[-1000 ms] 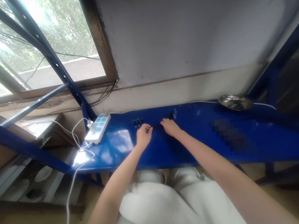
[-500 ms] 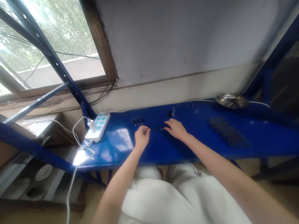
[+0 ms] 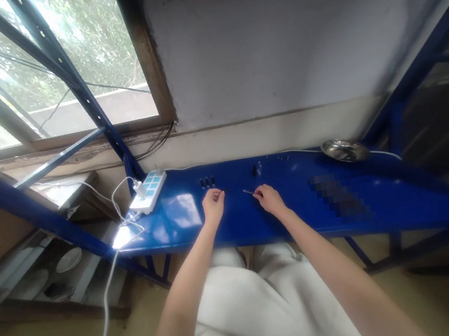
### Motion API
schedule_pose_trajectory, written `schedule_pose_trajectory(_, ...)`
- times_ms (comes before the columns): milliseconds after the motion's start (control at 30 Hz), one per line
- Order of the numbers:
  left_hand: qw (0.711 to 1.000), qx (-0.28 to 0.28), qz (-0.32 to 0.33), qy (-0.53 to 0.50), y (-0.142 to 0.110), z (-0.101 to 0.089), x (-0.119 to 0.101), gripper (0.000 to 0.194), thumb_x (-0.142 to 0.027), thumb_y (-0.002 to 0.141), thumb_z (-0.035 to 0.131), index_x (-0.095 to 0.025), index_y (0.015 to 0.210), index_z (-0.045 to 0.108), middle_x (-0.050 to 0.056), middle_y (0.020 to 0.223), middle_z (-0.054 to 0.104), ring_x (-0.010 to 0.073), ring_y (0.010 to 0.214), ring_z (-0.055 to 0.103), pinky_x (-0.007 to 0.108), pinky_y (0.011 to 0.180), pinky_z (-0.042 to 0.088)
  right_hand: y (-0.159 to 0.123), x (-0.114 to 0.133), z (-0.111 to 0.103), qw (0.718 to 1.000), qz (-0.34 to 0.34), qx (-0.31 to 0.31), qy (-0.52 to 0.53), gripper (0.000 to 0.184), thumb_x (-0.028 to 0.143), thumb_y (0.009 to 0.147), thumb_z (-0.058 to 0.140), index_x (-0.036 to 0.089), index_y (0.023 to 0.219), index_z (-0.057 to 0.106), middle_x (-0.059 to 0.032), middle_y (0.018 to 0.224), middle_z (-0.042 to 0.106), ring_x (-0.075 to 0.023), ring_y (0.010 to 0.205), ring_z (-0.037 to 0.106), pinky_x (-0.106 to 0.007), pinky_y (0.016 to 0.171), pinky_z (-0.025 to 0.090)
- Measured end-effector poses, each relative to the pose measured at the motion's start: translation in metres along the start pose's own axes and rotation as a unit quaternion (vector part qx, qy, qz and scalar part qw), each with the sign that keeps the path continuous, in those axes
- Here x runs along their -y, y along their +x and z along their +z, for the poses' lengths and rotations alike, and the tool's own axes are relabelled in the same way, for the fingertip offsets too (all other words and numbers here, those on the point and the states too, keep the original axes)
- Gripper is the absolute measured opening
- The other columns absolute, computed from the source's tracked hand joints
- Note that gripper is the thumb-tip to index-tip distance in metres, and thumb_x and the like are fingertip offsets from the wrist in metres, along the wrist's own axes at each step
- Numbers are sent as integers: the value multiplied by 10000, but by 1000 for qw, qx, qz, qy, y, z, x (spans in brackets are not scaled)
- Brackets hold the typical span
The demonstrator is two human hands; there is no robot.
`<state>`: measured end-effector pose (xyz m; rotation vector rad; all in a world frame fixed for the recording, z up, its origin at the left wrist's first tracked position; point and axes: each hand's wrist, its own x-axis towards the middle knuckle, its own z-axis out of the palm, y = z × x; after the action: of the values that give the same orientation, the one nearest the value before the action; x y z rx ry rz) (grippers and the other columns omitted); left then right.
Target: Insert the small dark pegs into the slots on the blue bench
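My left hand is over the blue tabletop with thumb and forefinger pinched together. A tiny dark thing shows at those fingertips, too small to name. Across from it, my right hand is closed on a small thin, pale rod that points left toward my left hand. Just beyond my left hand stand three small dark cylinders in a row. Behind my right hand lies a little group of dark and clear small pieces.
A white power strip with a plug and cable sits at the table's left end. At the back right is a shiny metal dish. A blurred-out dark object lies to the right. Blue metal posts rise at both ends.
My right hand's fingers have closed on the thin rod, which now sticks out further to the left. My left hand keeps its pinch in nearly the same place.
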<state>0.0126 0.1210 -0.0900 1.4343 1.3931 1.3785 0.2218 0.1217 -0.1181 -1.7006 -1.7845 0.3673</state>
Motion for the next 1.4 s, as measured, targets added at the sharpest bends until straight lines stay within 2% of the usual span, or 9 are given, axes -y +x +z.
schedule_pose_trajectory(133, 998, -20, -7, -52, -4, 0, -19, 154, -297, 741, 587, -166, 821, 575, 35, 753, 636, 122, 659, 599, 263, 648, 479, -11, 24, -4, 989, 40, -30, 140, 148, 325, 829, 453, 203, 832, 538, -50, 795, 627, -188, 722, 588, -341, 665, 472)
schedule_pose_trajectory(233, 997, -25, -1, -72, -9, 0, -34, 160, -298, 740, 589, -162, 823, 570, 44, 767, 646, 124, 659, 607, 254, 630, 481, -16, 48, -12, 975, 11, -67, 213, 174, 364, 821, 470, 205, 858, 530, -36, 801, 634, -171, 746, 598, -333, 726, 465)
schedule_pose_trajectory(333, 996, -32, 6, -89, -13, 0, -43, 166, -296, 739, 594, -158, 827, 567, 48, 769, 652, 120, 649, 609, 249, 628, 485, -16, 64, -20, 968, -7, -71, 241, 204, 393, 815, 478, 204, 867, 535, -38, 818, 635, -169, 766, 602, -335, 747, 461)
schedule_pose_trajectory(667, 994, -37, 37, -93, -13, -4, -48, 168, -300, 751, 589, -156, 834, 567, 42, 769, 644, 110, 650, 604, 253, 650, 499, -17, 77, -31, 971, -18, -48, 234, 238, 420, 815, 475, 201, 871, 547, -38, 812, 633, -178, 778, 602, -352, 751, 463)
schedule_pose_trajectory(1200, 994, -45, 41, -86, -13, -8, -57, 179, -301, 774, 568, -151, 872, 571, 45, 789, 646, 110, 651, 609, 259, 653, 506, -10, 85, -38, 974, -47, -43, 219, 247, 429, 808, 477, 196, 844, 553, -30, 763, 624, -164, 731, 592, -331, 733, 456)
schedule_pose_trajectory(1400, 993, -34, 79, -75, -14, -8, -64, 250, -285, 812, 527, -171, 1025, 591, 59, 906, 644, 107, 681, 612, 262, 684, 506, -5, 85, -42, 973, -71, -45, 213, 222, 396, 810, 471, 194, 847, 558, -27, 764, 624, -158, 727, 588, -322, 726, 454)
